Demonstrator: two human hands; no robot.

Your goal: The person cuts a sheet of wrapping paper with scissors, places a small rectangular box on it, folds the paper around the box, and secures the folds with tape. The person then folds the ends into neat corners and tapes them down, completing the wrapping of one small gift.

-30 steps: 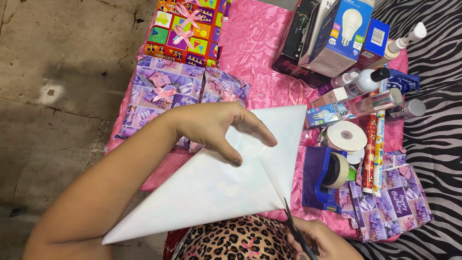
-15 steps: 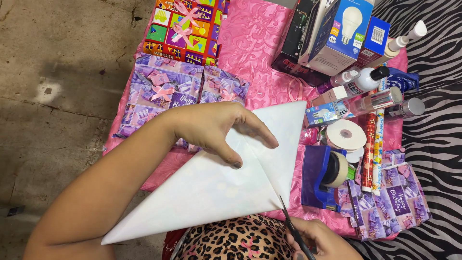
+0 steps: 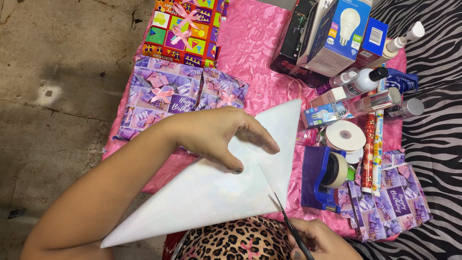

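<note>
My left hand (image 3: 216,135) is spread, fingers apart, thumb tip and index tip pressed flat on the white folded paper (image 3: 211,192), pinning it near the fold line. My right hand (image 3: 320,240) is at the bottom edge of frame, fingers curled shut around the handles of the scissors (image 3: 288,226); the blades are slightly parted with the tips at the paper's lower right corner, right on the fold crease. The paper is a large folded triangle lying across my lap and the pink cloth (image 3: 255,43), one point up toward the ribbon spools, the long point down-left over the concrete floor (image 3: 57,72). Just right of the paper sits a blue tape dispenser (image 3: 320,178) with a roll in it, a white ribbon spool (image 3: 345,136) above it, rolled wrapping paper (image 3: 373,149) beside that. Purple wrapped gifts (image 3: 163,96) lie behind my left wrist, a multicoloured wrapped gift (image 3: 185,31) farther up. Light bulb boxes (image 3: 337,33) and small bottles (image 3: 365,82) sit top right, next to a zebra-print cover (image 3: 433,144).
</note>
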